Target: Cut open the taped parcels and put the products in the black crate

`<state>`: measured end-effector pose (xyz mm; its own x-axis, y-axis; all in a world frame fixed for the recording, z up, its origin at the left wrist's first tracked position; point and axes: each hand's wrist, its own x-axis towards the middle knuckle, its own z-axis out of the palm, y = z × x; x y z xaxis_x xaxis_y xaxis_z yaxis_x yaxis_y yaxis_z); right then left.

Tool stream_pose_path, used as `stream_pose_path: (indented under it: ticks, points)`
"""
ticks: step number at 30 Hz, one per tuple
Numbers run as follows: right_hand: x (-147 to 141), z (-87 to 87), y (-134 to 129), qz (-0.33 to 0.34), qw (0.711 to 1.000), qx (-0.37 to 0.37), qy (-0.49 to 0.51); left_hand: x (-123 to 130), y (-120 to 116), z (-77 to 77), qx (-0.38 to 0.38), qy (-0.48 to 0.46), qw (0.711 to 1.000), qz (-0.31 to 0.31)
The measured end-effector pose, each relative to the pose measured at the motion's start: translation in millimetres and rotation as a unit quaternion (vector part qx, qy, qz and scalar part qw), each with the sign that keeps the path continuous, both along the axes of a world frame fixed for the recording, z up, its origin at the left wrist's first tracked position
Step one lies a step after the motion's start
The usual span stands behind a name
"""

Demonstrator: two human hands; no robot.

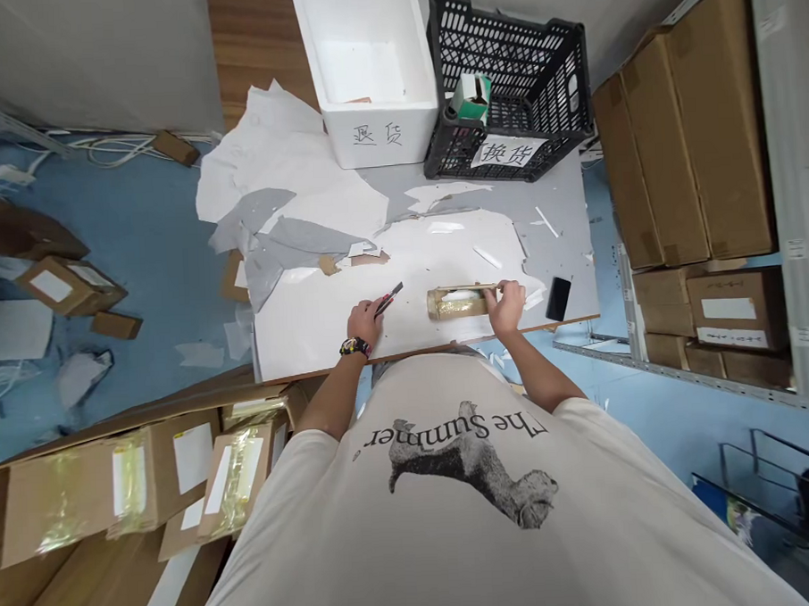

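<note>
My left hand (363, 323), with a watch on its wrist, is closed around a red and black utility knife (387, 300) that points up and to the right, low over the white tabletop covering. To its right lies a small cardboard box (459, 308) wrapped in shiny tape, its top partly open with something white showing inside. My right hand (505, 307) grips the box's right end, fingers and thumb closed on the raised cardboard edge. The knife and the box are apart.
A white foam box (382, 134) and a black plastic crate (452, 153) holding a green and white carton (471, 97) stand at the back. A phone (558, 299) lies at the right. Torn paper (284, 156) covers the left side. Cardboard boxes (698, 138) fill the right shelf.
</note>
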<state>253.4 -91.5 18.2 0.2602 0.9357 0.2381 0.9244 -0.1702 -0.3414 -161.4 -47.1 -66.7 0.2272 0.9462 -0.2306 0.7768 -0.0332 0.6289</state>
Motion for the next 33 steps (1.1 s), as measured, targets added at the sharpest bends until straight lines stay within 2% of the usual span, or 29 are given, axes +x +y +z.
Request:
stream_pose_path:
  ticks: [2, 5, 7, 9, 12, 16, 22, 27, 30, 33]
  points:
    - [5, 0.0, 1, -0.022, 1.000, 0.013, -0.008, 8, 3, 3.4, 0.013, -0.003, 1.000, 0.016]
    - [7, 3.7, 3, 0.025, 0.999, -0.029, 0.008, 28, 8, 22.1, 0.051, -0.031, 0.998, 0.002]
    - [7, 6.4, 3, 0.078, 0.995, -0.052, 0.031, 50, 11, 40.3, 0.068, -0.084, 0.992, -0.059]
    - [7, 7.4, 1, 0.125, 0.988, -0.068, 0.053, 77, 15, 57.9, 0.070, -0.139, 0.977, -0.146]
    - [8, 4.9, -2, 0.177, 0.977, -0.101, 0.065, 115, 22, 75.2, 0.064, -0.159, 0.953, -0.248]
    - [11, 0.6, -1, 0.235, 0.961, -0.133, 0.058, 144, 37, 78.8, 0.057, -0.099, 0.949, -0.293]
    - [15, -3.5, -11, 0.326, 0.938, -0.118, 0.016, 140, 44, 81.5, -0.001, -0.036, 0.937, -0.348]
    - [12, -17.8, -34, 0.400, 0.910, -0.108, -0.007, 148, 39, 88.5, -0.065, 0.014, 0.930, -0.363]
    - [12, -22.4, -38, 0.446, 0.887, -0.112, 0.037, 159, 40, 90.1, -0.053, 0.018, 0.927, -0.371]
    - [18, -19.8, -31, 0.437, 0.889, -0.111, 0.084, 163, 42, 92.4, 0.015, -0.003, 0.929, -0.369]
